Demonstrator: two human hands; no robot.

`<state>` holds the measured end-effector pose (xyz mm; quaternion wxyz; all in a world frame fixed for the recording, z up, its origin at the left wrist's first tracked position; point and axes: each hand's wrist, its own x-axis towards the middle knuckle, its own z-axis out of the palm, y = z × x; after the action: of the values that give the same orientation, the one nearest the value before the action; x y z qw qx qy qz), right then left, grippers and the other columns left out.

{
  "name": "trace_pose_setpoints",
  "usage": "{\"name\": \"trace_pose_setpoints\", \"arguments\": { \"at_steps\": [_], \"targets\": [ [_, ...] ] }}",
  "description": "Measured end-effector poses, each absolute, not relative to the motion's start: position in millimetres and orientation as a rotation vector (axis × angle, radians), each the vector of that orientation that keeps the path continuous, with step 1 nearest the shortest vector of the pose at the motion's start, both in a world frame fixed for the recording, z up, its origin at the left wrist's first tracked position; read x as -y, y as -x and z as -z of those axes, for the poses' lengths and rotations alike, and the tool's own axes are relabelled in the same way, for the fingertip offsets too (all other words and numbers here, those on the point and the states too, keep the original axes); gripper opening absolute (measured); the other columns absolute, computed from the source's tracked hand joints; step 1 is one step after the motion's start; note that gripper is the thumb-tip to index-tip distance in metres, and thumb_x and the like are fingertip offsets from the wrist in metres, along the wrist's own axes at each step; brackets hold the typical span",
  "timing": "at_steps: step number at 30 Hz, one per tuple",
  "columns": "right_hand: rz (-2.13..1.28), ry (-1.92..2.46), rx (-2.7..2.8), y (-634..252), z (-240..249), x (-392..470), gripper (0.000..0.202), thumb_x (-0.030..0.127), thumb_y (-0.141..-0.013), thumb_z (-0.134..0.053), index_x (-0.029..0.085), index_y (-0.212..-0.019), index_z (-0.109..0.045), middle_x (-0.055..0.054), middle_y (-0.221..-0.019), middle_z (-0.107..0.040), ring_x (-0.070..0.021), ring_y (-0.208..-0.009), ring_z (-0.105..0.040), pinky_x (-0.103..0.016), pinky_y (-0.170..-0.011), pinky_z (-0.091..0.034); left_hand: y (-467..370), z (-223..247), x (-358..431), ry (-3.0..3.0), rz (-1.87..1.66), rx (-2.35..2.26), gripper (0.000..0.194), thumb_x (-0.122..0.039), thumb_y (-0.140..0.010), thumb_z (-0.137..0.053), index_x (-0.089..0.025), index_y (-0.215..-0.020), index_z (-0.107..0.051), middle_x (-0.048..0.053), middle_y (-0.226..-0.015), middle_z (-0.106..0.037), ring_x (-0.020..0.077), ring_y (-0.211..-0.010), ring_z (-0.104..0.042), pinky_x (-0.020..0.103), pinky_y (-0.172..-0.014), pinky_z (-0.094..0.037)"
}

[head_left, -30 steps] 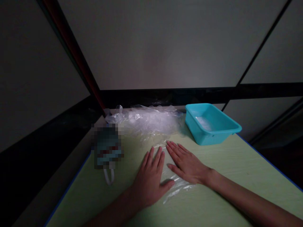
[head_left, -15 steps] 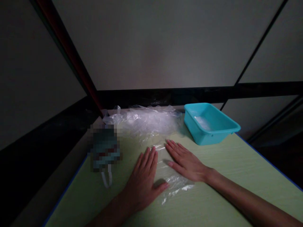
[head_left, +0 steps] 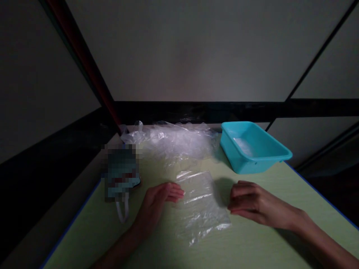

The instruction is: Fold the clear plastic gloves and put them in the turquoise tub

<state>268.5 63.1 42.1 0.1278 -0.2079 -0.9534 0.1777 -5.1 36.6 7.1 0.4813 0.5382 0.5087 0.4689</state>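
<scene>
A clear plastic bag (head_left: pixel 200 205) lies flat on the pale green table (head_left: pixel 252 239), with creases near its lower edge. My left hand (head_left: pixel 159 200) is at the bag's left edge, turned on its side, its fingers together and pointing right; whether they hold anything is hidden. To the right of the bag, my right hand (head_left: pixel 251 203) is raised a little over the table with its fingers curled in, apart from the bag. What its fingertips hold, if anything, cannot be made out.
A heap of clear plastic bags (head_left: pixel 182 142) lies along the back of the table. The turquoise basin (head_left: pixel 252 166) stands at the back right with something whitish inside. At the left is a blurred-out item (head_left: pixel 122 172) with a white strap.
Both hands were spread flat on the plastic bag. They have lifted and moved apart, the right one farther to the right, and their fingers have come together. The bag now shows uncovered.
</scene>
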Motion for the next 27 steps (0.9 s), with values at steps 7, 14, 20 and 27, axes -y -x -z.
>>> {"name": "trace_pose_setpoints", "arguments": {
  "at_steps": [7,14,20,27],
  "targets": [
    [-0.049,0.519,3.048,-266,-40,-45,0.023,0.019,-0.089,-0.047,0.018,-0.067,-0.055,0.001,-0.069,-0.055,-0.0143,-0.069,-0.048,-0.032,-0.062,-0.031,4,-14,-38,-1.174,-1.092,-1.261,0.039,-0.049,-0.076,-0.049,-0.013,-0.067,-0.060,0.007,-0.060,-0.068,0.0182,-0.053,-0.064,0.028,-0.052,-0.051],
    [0.125,0.513,3.083,-262,-44,-40,0.021,0.014,-0.086,-0.051,0.018,-0.065,-0.054,0.001,-0.067,-0.054,-0.0141,-0.064,-0.047,-0.033,-0.057,-0.030,5,-8,-38,-1.245,-1.041,-1.292,0.034,-0.044,-0.078,-0.047,-0.013,-0.069,-0.060,0.006,-0.064,-0.069,0.0172,-0.057,-0.065,0.026,-0.053,-0.050],
    [0.115,0.494,3.059,-260,-40,-39,0.023,0.013,-0.085,-0.051,0.017,-0.063,-0.052,0.000,-0.065,-0.053,-0.0137,-0.062,-0.045,-0.033,-0.057,-0.030,4,-9,-39,-1.259,-1.031,-1.322,0.032,-0.041,-0.079,-0.045,-0.014,-0.069,-0.060,0.006,-0.062,-0.068,0.0172,-0.056,-0.065,0.025,-0.049,-0.049],
    [-0.102,0.518,2.981,-261,-38,-41,0.026,0.012,-0.087,-0.040,0.018,-0.066,-0.054,-0.002,-0.069,-0.055,-0.0139,-0.063,-0.049,-0.030,-0.059,-0.036,3,-10,-38,-1.267,-1.031,-1.334,0.032,-0.041,-0.079,-0.045,-0.014,-0.068,-0.060,0.007,-0.064,-0.069,0.0173,-0.056,-0.065,0.024,-0.048,-0.048]
  ]
}}
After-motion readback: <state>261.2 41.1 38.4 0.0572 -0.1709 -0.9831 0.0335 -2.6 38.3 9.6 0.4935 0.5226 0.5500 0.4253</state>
